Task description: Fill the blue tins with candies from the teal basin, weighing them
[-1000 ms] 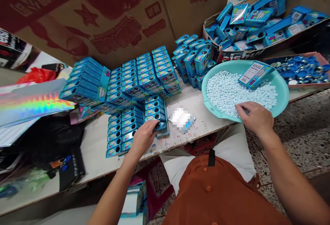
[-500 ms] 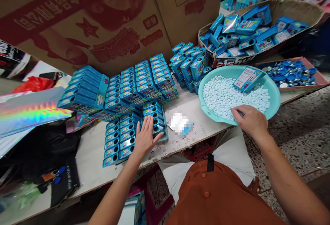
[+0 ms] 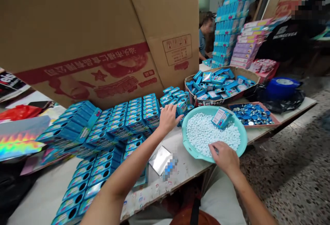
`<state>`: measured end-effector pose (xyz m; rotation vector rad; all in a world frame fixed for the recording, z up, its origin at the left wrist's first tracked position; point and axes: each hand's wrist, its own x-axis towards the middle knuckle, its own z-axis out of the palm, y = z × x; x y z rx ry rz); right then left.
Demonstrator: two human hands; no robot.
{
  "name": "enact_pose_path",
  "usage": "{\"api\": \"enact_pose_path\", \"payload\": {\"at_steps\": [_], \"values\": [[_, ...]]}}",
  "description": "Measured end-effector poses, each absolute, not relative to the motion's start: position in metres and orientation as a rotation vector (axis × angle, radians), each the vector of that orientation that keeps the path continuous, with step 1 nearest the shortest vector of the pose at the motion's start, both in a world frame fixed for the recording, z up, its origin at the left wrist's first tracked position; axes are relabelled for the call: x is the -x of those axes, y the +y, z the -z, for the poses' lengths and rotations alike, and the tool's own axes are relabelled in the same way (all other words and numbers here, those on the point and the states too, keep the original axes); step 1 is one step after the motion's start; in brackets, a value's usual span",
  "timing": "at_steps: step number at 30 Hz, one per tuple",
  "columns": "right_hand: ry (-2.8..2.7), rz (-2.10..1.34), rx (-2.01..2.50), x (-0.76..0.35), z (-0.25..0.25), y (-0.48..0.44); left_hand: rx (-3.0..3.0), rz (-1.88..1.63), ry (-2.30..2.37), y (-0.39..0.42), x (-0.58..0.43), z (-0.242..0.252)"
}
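My left hand [image 3: 168, 117] reaches over the table to the cluster of small blue tins [image 3: 167, 99] beside the basin. Its thumb stands apart from the fingers, and no held thing shows. At the near rim of the turquoise basin [image 3: 191, 150], my right hand [image 3: 227, 158] is curled over pale blue candies [image 3: 201, 132]; what its fingers hold, if anything, is hidden. On the candies leans a blue tin with a white label [image 3: 220, 118]. Stacked blue tins with round dark holes [image 3: 103, 164] stand in rows at the left, partly behind my left forearm.
Behind the tins rises a large cardboard box [image 3: 103, 29]. A carton of loose blue tins [image 3: 254, 80] and a pink tray of blue and silver caps [image 3: 275, 123] lie beyond the basin. A shiny flat piece [image 3: 160, 159] is on the table. Other people are farther back.
My left hand has left the lower rows of tins and moved forward and right to the cluster by the basin. My right hand stays at the basin's rim. The view has tilted up and rightward.
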<state>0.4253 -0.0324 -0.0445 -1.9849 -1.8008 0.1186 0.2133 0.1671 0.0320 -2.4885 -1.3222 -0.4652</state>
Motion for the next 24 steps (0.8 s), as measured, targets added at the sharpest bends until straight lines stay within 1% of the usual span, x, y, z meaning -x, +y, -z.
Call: {"api": "enact_pose_path", "payload": {"at_steps": [3,7,10,14,16,20,22,24], "values": [[-1.789,-0.116,1.968,-0.425,0.044,-0.033,2.423,0.468,-1.366,0.187,-0.246,-0.019],[-1.774,-0.100,1.956,-0.425,0.045,-0.034,2.407,0.552,-1.325,0.196,-0.258,-0.006],[-1.786,-0.096,1.940,-0.427,0.044,-0.036,2.489,0.604,-1.286,0.194,-0.262,-0.005],[-1.784,-0.097,1.925,-0.430,0.041,-0.037,2.575,0.605,-1.355,0.182,-0.258,-0.014],[-1.773,-0.095,1.933,-0.431,0.041,-0.037,2.591,0.727,-1.382,0.168,-0.242,-0.021],[-1.767,-0.075,1.945,-0.431,0.040,-0.035,2.533,1.135,-1.415,0.113,-0.182,-0.031],[-1.768,-0.064,1.949,-0.431,0.040,-0.035,2.512,1.168,-1.503,0.077,-0.149,-0.026],[-1.766,-0.048,1.956,-0.431,0.040,-0.035,2.514,1.097,-1.667,0.045,-0.121,-0.014]]}}
